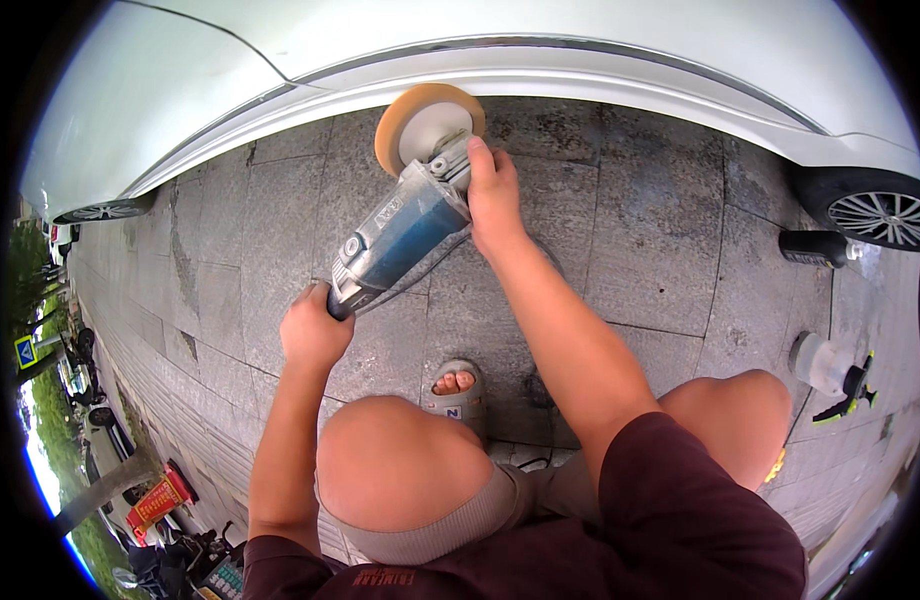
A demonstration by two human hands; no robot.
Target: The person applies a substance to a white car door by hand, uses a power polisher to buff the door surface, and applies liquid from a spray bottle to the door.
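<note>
My left hand [317, 324] is closed around the rear handle of a blue and grey electric polisher [404, 225]. Up by the polisher's head, my right hand [494, 191] grips the front side; what its fingers wrap around is partly hidden. An orange-rimmed round polishing pad [430, 127] with a pale middle is on the tool. The pad's upper edge overlaps the lower sill of a white car [565, 82] in the view; whether they touch I cannot tell. A dark power cord [422, 276] runs beneath the tool.
Right of me, a black bottle [812, 248] lies by the car's wheel [884, 217]. A clear spray bottle [818, 364] with a black and green trigger head lies on the paving [640, 277]. A tree trunk [111, 491], a red sign [160, 499] and parked vehicles are at lower left.
</note>
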